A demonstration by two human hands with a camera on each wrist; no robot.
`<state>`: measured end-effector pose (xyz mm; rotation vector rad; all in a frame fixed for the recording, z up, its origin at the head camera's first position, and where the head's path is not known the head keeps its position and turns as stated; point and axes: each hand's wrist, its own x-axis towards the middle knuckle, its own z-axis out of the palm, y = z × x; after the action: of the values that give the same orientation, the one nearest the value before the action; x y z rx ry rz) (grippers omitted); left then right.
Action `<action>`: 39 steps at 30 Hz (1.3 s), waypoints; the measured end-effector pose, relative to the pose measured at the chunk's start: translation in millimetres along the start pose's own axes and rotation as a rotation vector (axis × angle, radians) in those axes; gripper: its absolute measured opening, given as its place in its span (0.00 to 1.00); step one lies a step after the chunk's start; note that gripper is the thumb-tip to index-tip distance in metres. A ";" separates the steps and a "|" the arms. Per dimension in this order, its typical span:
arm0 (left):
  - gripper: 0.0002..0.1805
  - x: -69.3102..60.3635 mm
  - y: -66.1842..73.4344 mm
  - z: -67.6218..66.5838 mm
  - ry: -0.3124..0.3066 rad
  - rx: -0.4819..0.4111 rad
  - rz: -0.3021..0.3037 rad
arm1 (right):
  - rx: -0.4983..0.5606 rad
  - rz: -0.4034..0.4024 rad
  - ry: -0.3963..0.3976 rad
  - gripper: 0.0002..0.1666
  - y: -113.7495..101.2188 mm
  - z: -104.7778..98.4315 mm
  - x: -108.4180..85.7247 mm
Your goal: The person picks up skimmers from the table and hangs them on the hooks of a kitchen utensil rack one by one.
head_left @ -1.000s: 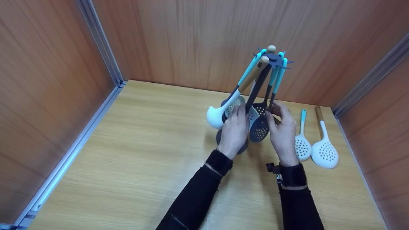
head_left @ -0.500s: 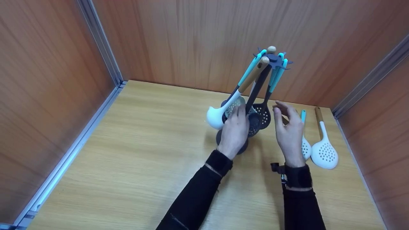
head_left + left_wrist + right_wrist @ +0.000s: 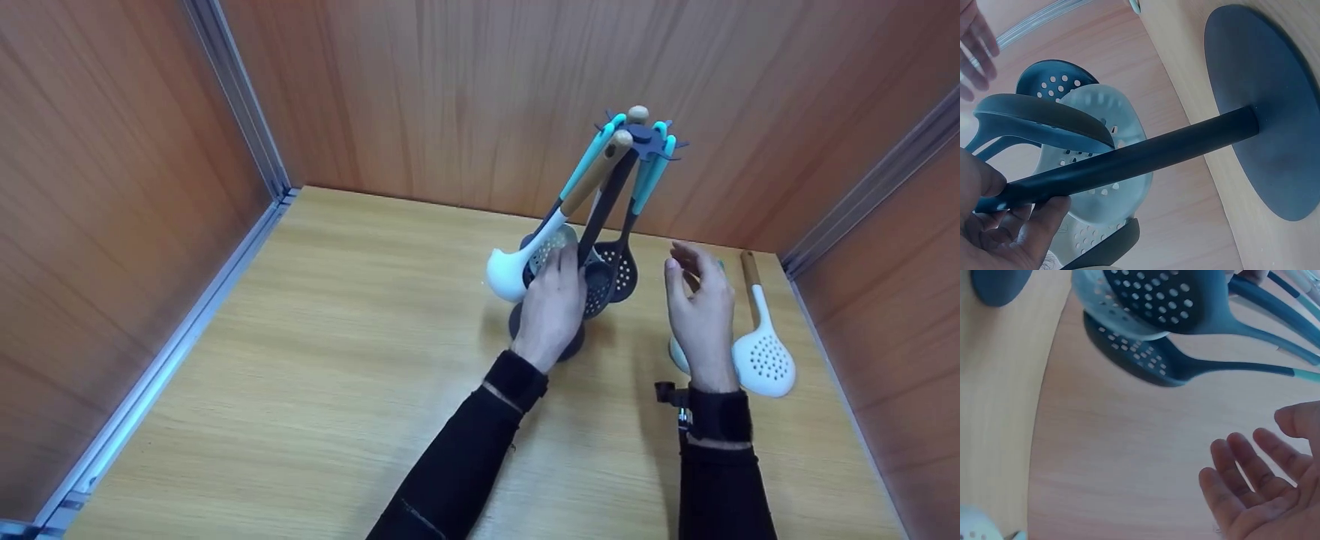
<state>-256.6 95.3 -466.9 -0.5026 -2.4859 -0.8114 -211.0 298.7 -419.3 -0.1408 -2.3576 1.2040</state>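
Note:
My left hand (image 3: 553, 307) grips the dark pole (image 3: 1145, 157) of a utensil stand, whose round base (image 3: 1269, 112) sits on the table. From the stand's hooked top (image 3: 646, 140) hang several utensils. Among them are a white ladle (image 3: 506, 274) with a wooden handle and a dark slotted spoon (image 3: 622, 274) with a turquoise handle. To the right of the stand, my right hand (image 3: 703, 315) hovers with nothing in it, fingers loosely bent and apart from the utensils. It largely hides a white skimmer (image 3: 678, 356) lying on the table.
A white slotted turner (image 3: 765, 364) with a wooden handle lies on the table (image 3: 360, 337) at the right. Wooden panels (image 3: 480, 97) enclose the back and both sides, with metal strips along the left and right corners.
My right hand has let go of a dark slotted spoon on the stand and moved right, over the white skimmer. That spoon swung inward. My left hand stays on the pole.

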 end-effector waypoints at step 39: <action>0.19 5.9 -8.0 2.4 0.004 -0.062 -0.063 | -0.490 0.214 -0.399 0.43 96.8 -25.9 69.8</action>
<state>-266.0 91.8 -469.0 -0.4453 -2.4901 -0.9160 -272.3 397.6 -456.5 -0.3491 -3.0219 0.7672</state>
